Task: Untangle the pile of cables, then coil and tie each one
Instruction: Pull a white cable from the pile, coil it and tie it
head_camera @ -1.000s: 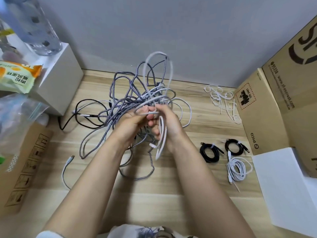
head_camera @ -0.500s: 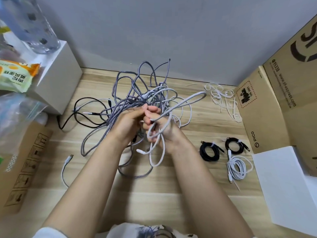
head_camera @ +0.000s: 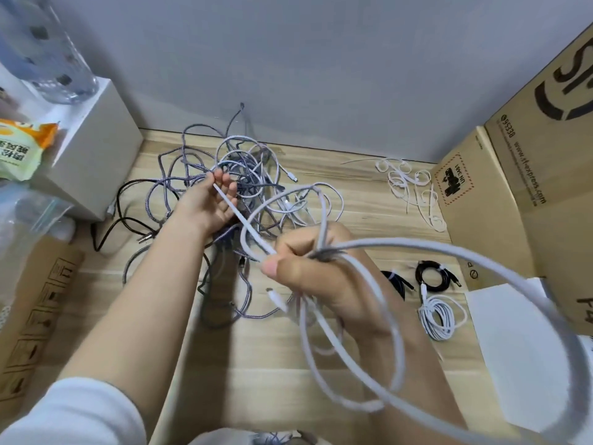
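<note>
Gripping white cable (head_camera: pixel 433 252) loops in right hand (head_camera: pixel 321 277), fingers curled tight, nearer the camera — left hand (head_camera: pixel 211 203) farther out, fingers loosely pinching its taut strand running diagonally back to tangled pile (head_camera: pixel 224 175) on counter (head_camera: pixel 256 364).

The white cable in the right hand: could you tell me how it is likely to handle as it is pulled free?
Probably floppy yet springy: the white cable arcs in wide loops from the right hand. Likely light, since pinched fingers carry it. It may snag where it runs into the tangled pile.
</note>
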